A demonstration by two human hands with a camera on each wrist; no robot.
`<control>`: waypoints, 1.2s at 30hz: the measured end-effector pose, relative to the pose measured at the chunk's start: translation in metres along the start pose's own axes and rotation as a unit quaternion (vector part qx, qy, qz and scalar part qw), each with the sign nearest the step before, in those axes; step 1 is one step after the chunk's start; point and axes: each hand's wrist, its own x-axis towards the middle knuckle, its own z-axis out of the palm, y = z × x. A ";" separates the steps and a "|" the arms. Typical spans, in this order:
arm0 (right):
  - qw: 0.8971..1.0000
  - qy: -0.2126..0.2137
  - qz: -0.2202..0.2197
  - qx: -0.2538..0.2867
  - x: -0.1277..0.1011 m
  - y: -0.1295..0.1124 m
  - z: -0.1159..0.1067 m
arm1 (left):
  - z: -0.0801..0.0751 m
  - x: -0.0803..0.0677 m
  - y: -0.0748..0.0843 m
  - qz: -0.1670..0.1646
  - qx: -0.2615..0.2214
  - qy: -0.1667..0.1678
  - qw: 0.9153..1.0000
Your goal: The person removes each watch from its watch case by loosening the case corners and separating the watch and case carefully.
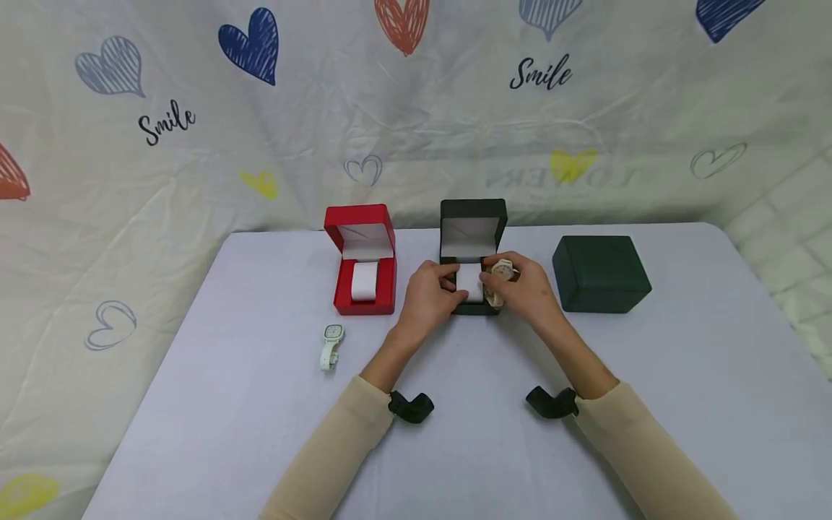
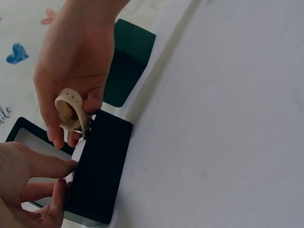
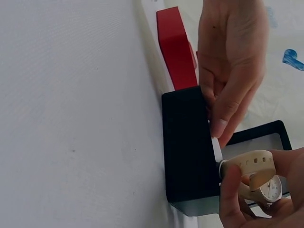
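Note:
The black watch box (image 1: 473, 209) stands with its lid raised at the back middle of the table. A white watch cushion (image 1: 469, 283) sits in its base. My left hand (image 1: 425, 296) pinches the cushion at its left side, with thumb and fingers bent. At the box's right side my right hand (image 1: 529, 290) holds a cream-strapped wristwatch (image 3: 259, 164), its strap curved into a loop. The right thumb and index fingertips reach toward the cushion's right edge; whether they press on it I cannot tell.
Left of the black box stands an open red watch box (image 1: 386, 289) with a white cushion (image 1: 364, 282) inside. A pale green wristwatch (image 1: 330, 350) lies in front of it. The closed dark green box (image 1: 601, 278) is at the right, near the patterned cloth backdrop (image 1: 422, 130).

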 end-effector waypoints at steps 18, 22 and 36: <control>0.990 -0.048 -0.074 0.107 -0.019 0.002 -0.008 | -0.003 -0.027 0.004 0.046 -0.111 -0.004 0.993; 0.990 -0.033 -0.102 0.088 -0.024 0.001 -0.008 | -0.002 -0.033 0.004 0.045 -0.139 -0.027 0.989; 0.990 0.023 -0.136 0.035 -0.031 -0.001 -0.006 | 0.006 -0.044 0.003 -0.005 -0.208 -0.063 0.976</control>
